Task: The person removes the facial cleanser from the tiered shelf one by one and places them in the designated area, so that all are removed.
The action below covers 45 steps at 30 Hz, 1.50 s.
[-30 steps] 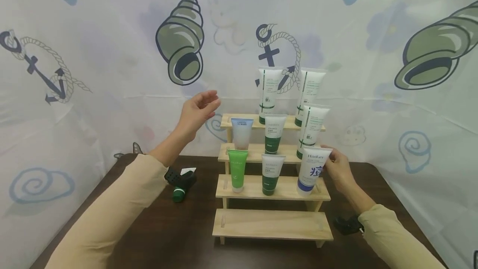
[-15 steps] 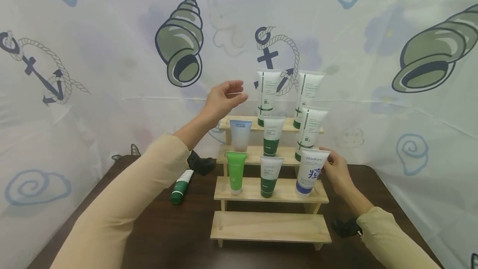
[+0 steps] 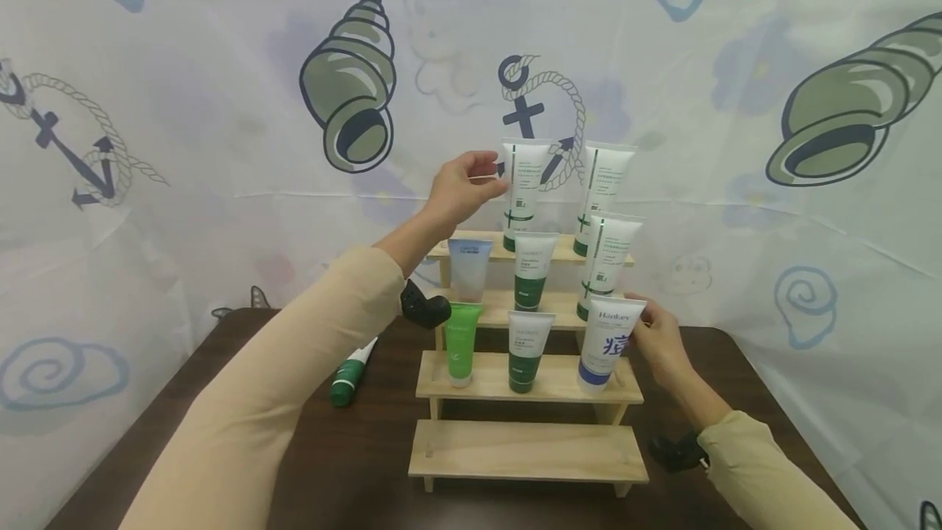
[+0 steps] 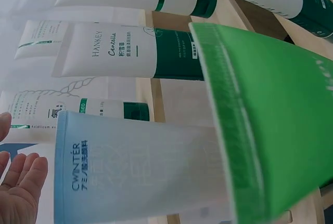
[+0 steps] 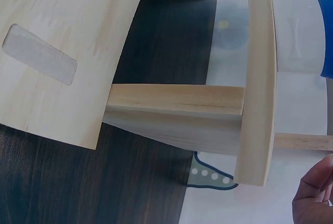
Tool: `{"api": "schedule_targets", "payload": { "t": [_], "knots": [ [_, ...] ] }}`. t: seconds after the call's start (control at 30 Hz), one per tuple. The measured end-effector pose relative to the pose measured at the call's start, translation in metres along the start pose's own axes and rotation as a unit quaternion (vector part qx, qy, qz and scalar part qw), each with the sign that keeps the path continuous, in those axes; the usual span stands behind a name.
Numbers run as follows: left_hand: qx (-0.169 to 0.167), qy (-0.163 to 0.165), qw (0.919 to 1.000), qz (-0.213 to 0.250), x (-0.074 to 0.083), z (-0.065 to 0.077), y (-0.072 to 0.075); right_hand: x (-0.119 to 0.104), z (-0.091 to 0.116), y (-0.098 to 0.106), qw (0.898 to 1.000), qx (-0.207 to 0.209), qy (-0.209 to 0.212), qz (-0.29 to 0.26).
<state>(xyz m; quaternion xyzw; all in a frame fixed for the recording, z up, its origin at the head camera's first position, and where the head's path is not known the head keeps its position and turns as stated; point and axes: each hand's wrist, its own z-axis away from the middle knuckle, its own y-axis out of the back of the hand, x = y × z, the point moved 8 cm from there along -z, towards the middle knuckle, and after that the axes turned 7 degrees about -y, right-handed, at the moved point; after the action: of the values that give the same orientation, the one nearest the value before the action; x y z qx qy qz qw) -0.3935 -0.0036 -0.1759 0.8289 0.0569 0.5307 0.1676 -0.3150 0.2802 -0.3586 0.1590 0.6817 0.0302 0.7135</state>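
Note:
My left hand [image 3: 465,186] is beside the upper-left white tube with a green cap [image 3: 524,195] on the top shelf, thumb and fingers parted, fingertips right at its edge. In the left wrist view, the fingers [image 4: 32,174] are near that tube, above the pale blue tube [image 4: 135,167]. My right hand [image 3: 660,342] is at the right side of the white Hankey tube with a blue cap [image 3: 609,342], which hides its fingertips; I cannot tell whether it grips the tube or the stand. The right wrist view shows the hand [image 5: 315,190] only partly, past the shelf edge.
The tiered wooden stand [image 3: 526,448] bears several tubes, including a light green tube [image 3: 461,342], and white-and-green ones [image 3: 530,350]. A white tube with a green cap [image 3: 352,370] lies on the dark table [image 3: 353,464] at left. A patterned cloth [image 3: 221,145] hangs behind.
My left hand has moved right, from left of the stand to the upper-left white tube. The right hand has stayed by the blue-capped tube. The view has shifted slightly.

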Motion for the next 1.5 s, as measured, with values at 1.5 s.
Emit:
{"api": "schedule_targets", "payload": {
  "t": [1.5],
  "knots": [
    [0.016, -0.032, 0.9979, -0.055, 0.004, -0.012, -0.022, 0.0, 0.001, 0.0, 1.0, 0.011, -0.012, 0.016]
  ]
}}
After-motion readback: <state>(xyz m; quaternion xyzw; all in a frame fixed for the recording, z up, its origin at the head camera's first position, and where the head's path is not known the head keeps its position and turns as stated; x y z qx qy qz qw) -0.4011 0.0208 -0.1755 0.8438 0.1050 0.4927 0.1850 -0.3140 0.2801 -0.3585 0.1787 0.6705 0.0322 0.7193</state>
